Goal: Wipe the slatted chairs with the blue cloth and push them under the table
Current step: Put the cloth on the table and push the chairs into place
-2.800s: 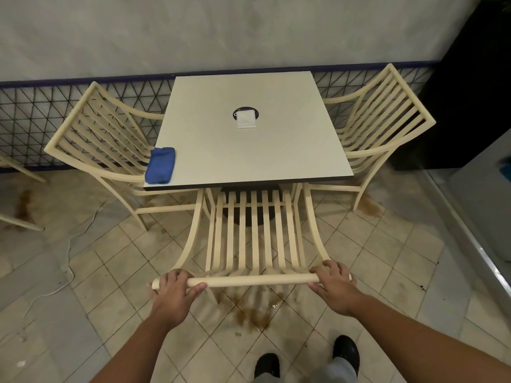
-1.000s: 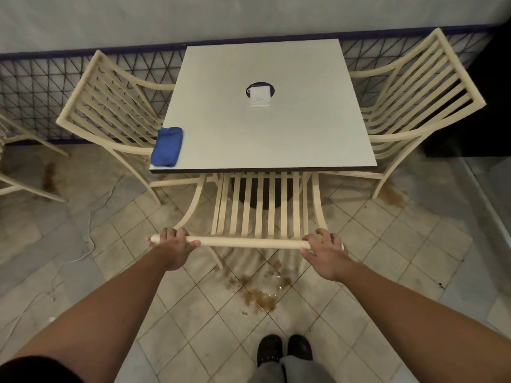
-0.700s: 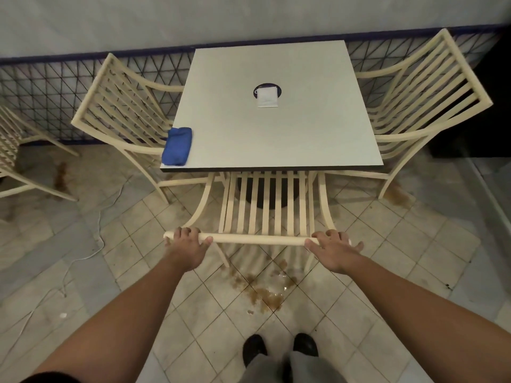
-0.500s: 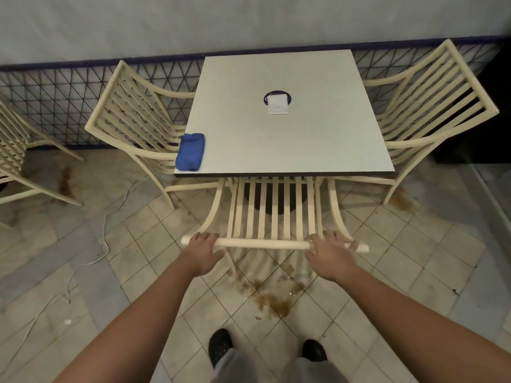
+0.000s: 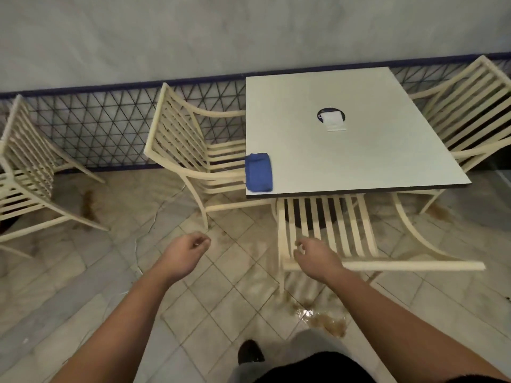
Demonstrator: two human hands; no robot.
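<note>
Under the table, the near chair sits tucked; my left hand and right hand have just released its rail, loosely curled, empty. Probably the blue cloth next.

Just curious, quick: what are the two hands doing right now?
Left hand: open, loosely curled, holding nothing.
Right hand: open, loosely curled above the chair rail, gripping nothing.
</note>
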